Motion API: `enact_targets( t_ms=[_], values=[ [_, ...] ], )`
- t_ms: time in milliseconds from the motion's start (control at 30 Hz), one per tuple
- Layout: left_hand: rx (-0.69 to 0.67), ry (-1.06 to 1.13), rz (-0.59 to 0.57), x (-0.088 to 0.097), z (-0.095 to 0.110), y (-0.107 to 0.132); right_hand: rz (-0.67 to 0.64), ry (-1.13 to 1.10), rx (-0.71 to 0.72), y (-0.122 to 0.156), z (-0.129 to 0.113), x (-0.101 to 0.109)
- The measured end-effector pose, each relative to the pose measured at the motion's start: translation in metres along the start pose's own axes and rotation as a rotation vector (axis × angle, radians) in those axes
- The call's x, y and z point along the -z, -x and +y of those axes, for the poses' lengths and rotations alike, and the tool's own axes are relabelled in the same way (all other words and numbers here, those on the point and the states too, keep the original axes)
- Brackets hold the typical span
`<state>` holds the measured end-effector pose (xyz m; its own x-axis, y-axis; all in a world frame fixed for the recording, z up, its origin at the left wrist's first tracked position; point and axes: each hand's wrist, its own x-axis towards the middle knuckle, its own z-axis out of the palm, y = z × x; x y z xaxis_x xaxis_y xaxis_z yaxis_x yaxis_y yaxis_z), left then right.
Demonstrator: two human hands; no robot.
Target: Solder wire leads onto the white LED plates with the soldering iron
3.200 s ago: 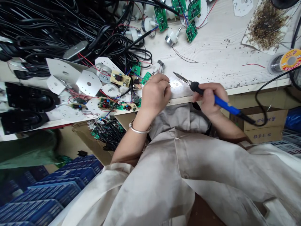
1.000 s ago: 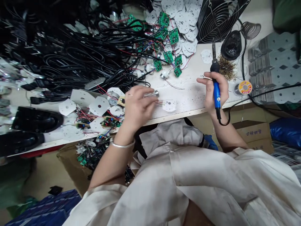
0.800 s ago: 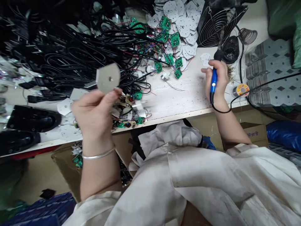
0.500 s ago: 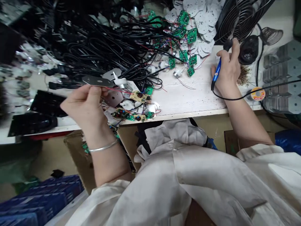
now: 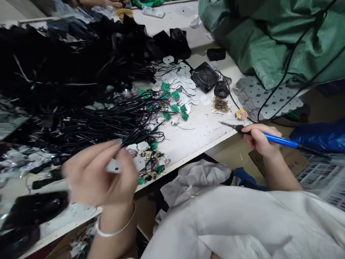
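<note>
My left hand (image 5: 101, 176) is raised over the bench's near left edge and smeared by motion; a pale round plate (image 5: 114, 166) shows between its thumb and fingers. My right hand (image 5: 259, 137) is closed around a blue-handled soldering iron (image 5: 277, 140), whose tip (image 5: 223, 123) points left over the bench edge. Between the hands lie wired green and tan circuit boards (image 5: 148, 169) with white round plates.
A big tangle of black cables (image 5: 81, 97) covers the left of the white bench (image 5: 194, 136). Farther back lie green boards (image 5: 172, 102), white plates, a small black fan (image 5: 205, 76), a solder spool (image 5: 241, 114), and a green cloth heap (image 5: 269, 36). Black housings (image 5: 32, 208) sit left.
The view has tilted up and back, showing more of the bench. My left hand lifted the round plate off the bench and swung it left. My right hand lowered the iron from upright to level.
</note>
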<state>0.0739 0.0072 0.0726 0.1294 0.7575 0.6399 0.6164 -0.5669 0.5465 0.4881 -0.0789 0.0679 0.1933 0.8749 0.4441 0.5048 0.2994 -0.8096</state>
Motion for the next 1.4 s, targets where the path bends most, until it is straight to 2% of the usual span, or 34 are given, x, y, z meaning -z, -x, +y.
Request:
enact_targets(
  t_ms=[33,67,100,133,200,267,333,400,500,567,667,733,833,1000,1100,1200,1333,1400],
  values=[
    [-0.132,-0.045,0.053,-0.019,0.006,-0.007,0.061,-0.032,0.004,0.002,0.003,0.006],
    [-0.207,-0.046,0.061,-0.035,0.011,-0.015,0.139,-0.041,0.008,0.003,0.005,0.013],
    [-0.270,-0.034,0.056,-0.048,0.017,-0.022,0.214,-0.039,0.007,0.004,0.007,0.020],
    [-0.301,0.004,0.001,-0.059,0.022,-0.028,0.276,-0.041,-0.003,0.004,0.010,0.026],
    [-0.323,0.088,-0.118,-0.077,0.030,-0.039,0.396,-0.084,-0.036,0.000,0.019,0.033],
    [-0.333,0.151,-0.240,-0.098,0.034,-0.046,0.542,-0.176,-0.046,-0.004,0.034,0.031],
    [-0.273,0.184,-0.381,-0.125,0.033,-0.055,0.680,-0.216,-0.055,-0.007,0.053,0.017],
    [-0.137,0.166,-0.507,-0.156,0.028,-0.066,0.755,-0.138,-0.067,-0.007,0.074,-0.004],
    [0.016,0.046,-0.554,-0.199,0.019,-0.094,0.683,0.064,0.016,-0.009,0.105,-0.037],
    [0.020,-0.036,-0.556,-0.221,0.014,-0.115,0.630,0.157,0.120,-0.011,0.122,-0.054],
    [-0.014,-0.125,-0.557,-0.245,0.010,-0.143,0.607,0.298,0.246,-0.015,0.140,-0.066],
    [0.008,-0.154,-0.521,-0.260,0.007,-0.161,0.592,0.377,0.313,-0.016,0.144,-0.068],
    [0.166,-0.176,-0.505,-0.283,0.001,-0.191,0.576,0.437,0.398,-0.016,0.143,-0.069],
    [0.408,-0.226,-0.634,-0.321,-0.008,-0.245,0.546,0.505,0.507,-0.017,0.132,-0.069],
    [0.527,-0.190,-0.719,-0.337,-0.009,-0.259,0.531,0.515,0.509,-0.017,0.129,-0.069],
    [0.577,-0.106,-0.727,-0.344,-0.010,-0.262,0.525,0.520,0.499,-0.017,0.130,-0.069],
    [0.550,-0.008,-0.655,-0.346,-0.010,-0.269,0.516,0.517,0.479,-0.014,0.131,-0.068],
    [0.462,-0.013,-0.609,-0.347,-0.010,-0.275,0.507,0.514,0.461,-0.012,0.132,-0.067]
  ],
)
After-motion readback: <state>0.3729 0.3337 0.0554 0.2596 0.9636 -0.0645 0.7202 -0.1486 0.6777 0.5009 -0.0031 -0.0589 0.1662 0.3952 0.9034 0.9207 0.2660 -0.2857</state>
